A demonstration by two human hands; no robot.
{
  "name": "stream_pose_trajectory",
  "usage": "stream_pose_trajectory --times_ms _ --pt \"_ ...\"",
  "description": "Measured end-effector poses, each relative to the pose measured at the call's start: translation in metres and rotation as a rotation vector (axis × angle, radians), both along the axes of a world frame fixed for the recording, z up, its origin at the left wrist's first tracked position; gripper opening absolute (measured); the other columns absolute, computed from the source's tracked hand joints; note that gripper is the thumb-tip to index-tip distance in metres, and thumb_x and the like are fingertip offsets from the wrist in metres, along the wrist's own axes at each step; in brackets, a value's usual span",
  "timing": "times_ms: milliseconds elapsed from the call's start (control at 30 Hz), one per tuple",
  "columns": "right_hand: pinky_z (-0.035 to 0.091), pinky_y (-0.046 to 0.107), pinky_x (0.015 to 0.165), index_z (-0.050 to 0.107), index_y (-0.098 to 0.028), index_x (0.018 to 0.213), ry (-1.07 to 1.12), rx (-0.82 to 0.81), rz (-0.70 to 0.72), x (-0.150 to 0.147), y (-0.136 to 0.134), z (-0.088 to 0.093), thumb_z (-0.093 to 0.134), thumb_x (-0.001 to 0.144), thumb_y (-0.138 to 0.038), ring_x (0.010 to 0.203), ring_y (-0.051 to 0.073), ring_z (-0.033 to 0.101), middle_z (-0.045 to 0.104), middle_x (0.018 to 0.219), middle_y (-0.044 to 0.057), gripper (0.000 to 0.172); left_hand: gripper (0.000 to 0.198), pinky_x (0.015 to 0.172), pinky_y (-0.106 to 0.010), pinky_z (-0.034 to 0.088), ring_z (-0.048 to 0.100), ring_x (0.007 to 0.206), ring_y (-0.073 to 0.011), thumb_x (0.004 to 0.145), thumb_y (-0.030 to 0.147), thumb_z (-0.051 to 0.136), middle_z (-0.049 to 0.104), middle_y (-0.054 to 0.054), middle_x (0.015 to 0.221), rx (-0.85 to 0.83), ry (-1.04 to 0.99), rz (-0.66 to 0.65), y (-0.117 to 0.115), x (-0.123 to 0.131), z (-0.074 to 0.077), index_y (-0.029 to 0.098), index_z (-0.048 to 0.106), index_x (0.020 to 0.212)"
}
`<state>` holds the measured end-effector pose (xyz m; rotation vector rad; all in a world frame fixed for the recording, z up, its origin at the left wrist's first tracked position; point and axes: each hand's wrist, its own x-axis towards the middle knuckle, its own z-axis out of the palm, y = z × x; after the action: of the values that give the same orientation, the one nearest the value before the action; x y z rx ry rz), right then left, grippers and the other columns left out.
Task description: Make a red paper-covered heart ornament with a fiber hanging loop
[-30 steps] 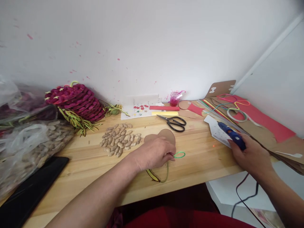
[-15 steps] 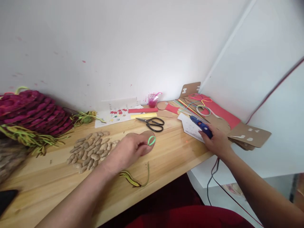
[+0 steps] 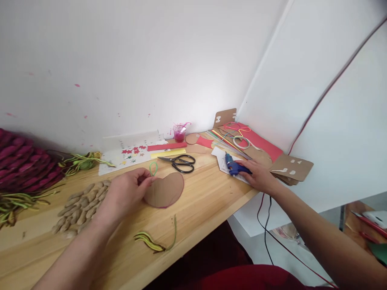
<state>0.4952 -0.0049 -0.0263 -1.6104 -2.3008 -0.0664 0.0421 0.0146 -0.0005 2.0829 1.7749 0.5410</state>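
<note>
1. The left hand (image 3: 130,191) has its thumb and fingers pinched together on the base of a green loop (image 3: 153,168), at the edge of a cardboard heart (image 3: 167,190).
2. The heart lies on the table (image 3: 205,203), between the peanuts (image 3: 83,207) and the scissors (image 3: 173,160).
3. The right hand (image 3: 256,175) touches the glue gun (image 3: 234,166); whether its fingers grip, I cannot tell.
4. The glue gun is over white paper (image 3: 220,159).
</note>
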Motion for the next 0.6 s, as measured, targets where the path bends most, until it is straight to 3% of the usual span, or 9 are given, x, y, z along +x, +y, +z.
stream_pose_trajectory --times_ms 167,267,333,400,600 --pt "0.05 0.045 0.088 0.057 -0.023 0.139 -0.05 -0.093 -0.031 0.001 -0.003 0.017 0.057 0.092 -0.048 0.101 0.03 0.065 0.071 0.111 0.011 0.053 0.032 0.059 -0.028 0.037 0.058 0.062 -0.0182 0.09 0.049 0.044 0.067 0.001 0.068 -0.002 0.074 -0.017 0.005 -0.005 -0.006 0.024 0.062 0.081" --pt "0.051 0.039 0.08 0.065 -0.024 0.13 -0.014 -0.151 -0.117 0.008 0.003 0.033 0.059 0.088 -0.058 0.091 0.027 0.067 0.074 0.099 0.008 0.055 0.033 0.06 -0.027 0.037 0.059 0.062 -0.0183 0.091 0.051 0.044 0.067 0.002 0.066 -0.005 0.063 0.011 0.005 -0.004 -0.003 0.025 0.063 0.084" --pt "0.051 0.035 0.078 0.07 -0.026 0.119 0.018 -0.178 -0.269 0.02 0.013 0.045 0.055 0.089 -0.058 0.089 0.025 0.068 0.075 0.098 0.005 0.046 0.031 0.063 -0.026 0.039 0.061 0.067 -0.0184 0.091 0.049 0.045 0.07 0.004 0.071 -0.004 0.046 0.051 0.004 -0.002 0.001 0.026 0.065 0.086" --pt "0.051 0.031 0.08 0.071 -0.031 0.116 0.057 -0.225 -0.525 0.039 0.029 0.057 0.054 0.09 -0.056 0.095 0.022 0.069 0.075 0.106 0.001 0.04 0.029 0.065 -0.026 0.041 0.064 0.072 -0.0194 0.089 0.049 0.048 0.073 0.004 0.077 -0.003 0.041 0.115 0.004 0.0 0.004 0.027 0.066 0.089" --pt "0.052 0.039 0.085 0.073 -0.012 0.11 0.009 -0.277 -0.887 0.117 0.075 0.073 0.066 0.083 -0.043 0.105 0.034 0.068 0.073 0.112 0.017 0.042 0.034 0.062 -0.026 0.041 0.064 0.068 -0.0203 0.088 0.055 0.046 0.07 0.005 0.069 -0.027 0.062 0.191 0.006 0.0 0.002 0.027 0.065 0.092"
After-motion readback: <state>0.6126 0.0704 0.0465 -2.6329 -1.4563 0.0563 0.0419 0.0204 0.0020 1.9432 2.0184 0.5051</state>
